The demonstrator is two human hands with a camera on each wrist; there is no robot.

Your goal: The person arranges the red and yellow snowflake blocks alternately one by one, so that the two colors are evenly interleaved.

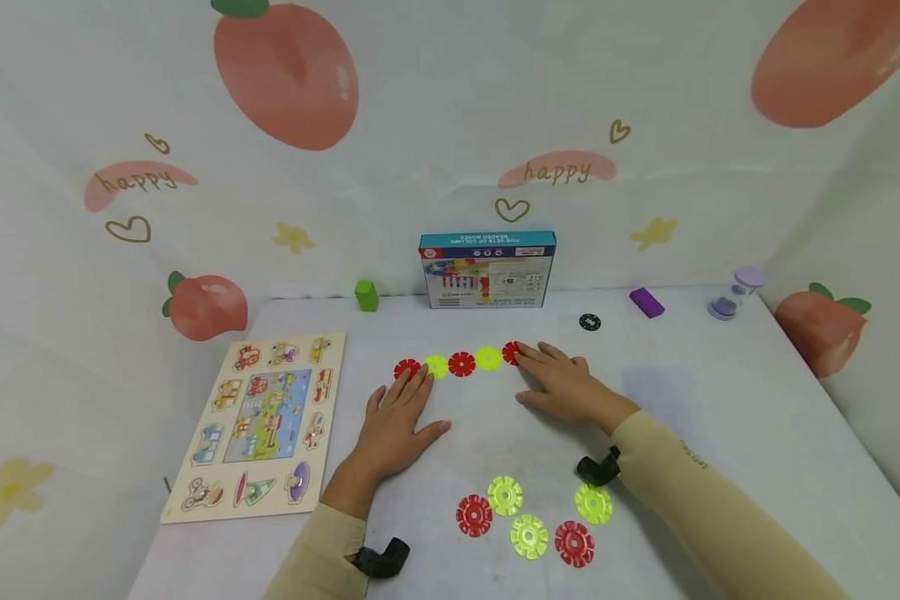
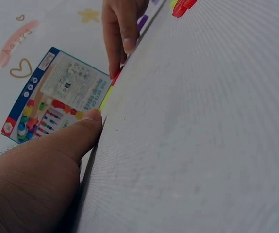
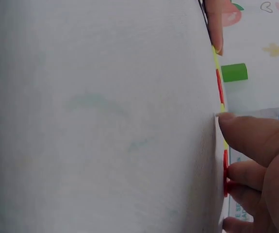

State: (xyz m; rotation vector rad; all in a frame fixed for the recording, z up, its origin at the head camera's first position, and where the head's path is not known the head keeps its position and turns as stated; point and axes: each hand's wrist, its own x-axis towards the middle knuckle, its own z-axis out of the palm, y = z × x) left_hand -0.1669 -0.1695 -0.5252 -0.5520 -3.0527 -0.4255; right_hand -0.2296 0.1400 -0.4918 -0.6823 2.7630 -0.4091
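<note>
A row of flat notched discs, red and yellow-green by turns, lies across the table, with a red disc (image 1: pixel 462 371) in its middle. My left hand (image 1: pixel 393 429) lies palm down, fingers straight, fingertips on the red disc (image 1: pixel 402 366) at the row's left end and right at the yellow-green disc (image 1: pixel 438 367) beside it. At the right end, my right hand (image 1: pixel 562 387) rests extended fingertips on another red disc (image 1: pixel 509 353), partly hiding it. In the right wrist view, the right fingers (image 3: pixel 246 174) touch that disc's edge.
Loose red discs (image 1: pixel 474 516) and yellow-green discs (image 1: pixel 529 550) lie nearer me, between the forearms. A wooden picture puzzle (image 1: pixel 322 433) lies left. Along the back stand a green block (image 1: pixel 366 296), a box (image 1: pixel 487 271), a black chip (image 1: pixel 590 322), a purple block (image 1: pixel 647 302) and an hourglass (image 1: pixel 737 293).
</note>
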